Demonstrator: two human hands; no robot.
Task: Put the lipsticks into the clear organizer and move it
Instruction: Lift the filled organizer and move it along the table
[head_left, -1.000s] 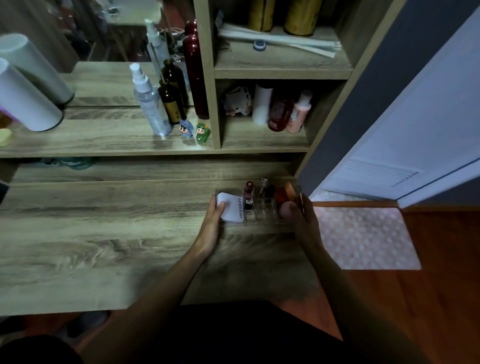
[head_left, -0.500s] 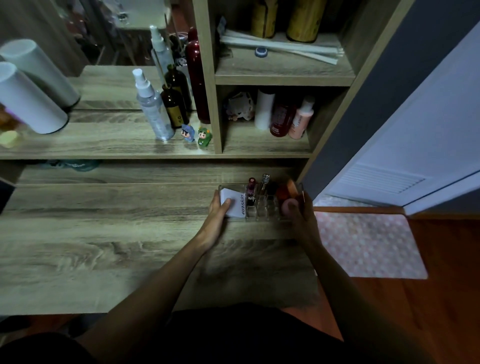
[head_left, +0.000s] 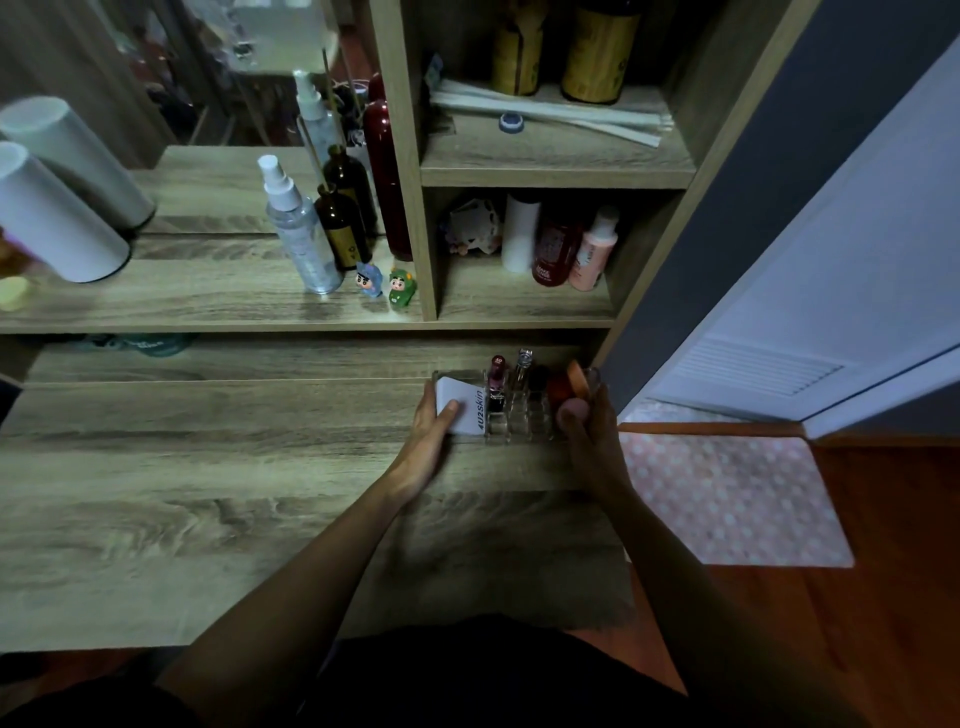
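The clear organizer (head_left: 524, 421) stands on the wooden desk near its far right corner. Upright in its cells are a dark red lipstick (head_left: 497, 374) and a clear-capped lipstick (head_left: 523, 364). A white tube labelled 4U2skin (head_left: 465, 404) fills its left section, and an orange-red round item (head_left: 569, 387) its right section. My left hand (head_left: 428, 441) grips the organizer's left end, thumb on the white tube. My right hand (head_left: 592, 441) grips its right end.
The wooden desk (head_left: 208, 493) stretches left of the organizer. A shelf above holds a spray bottle (head_left: 298, 228), brown bottles, two small figurines (head_left: 387, 286) and white cylinders (head_left: 57, 223). Cubbies hold more bottles. A white door (head_left: 831, 312) and dotted mat (head_left: 727, 499) are at right.
Both hands have pushed the organizer slightly further back toward the desk's far right corner, keeping hold of its ends.
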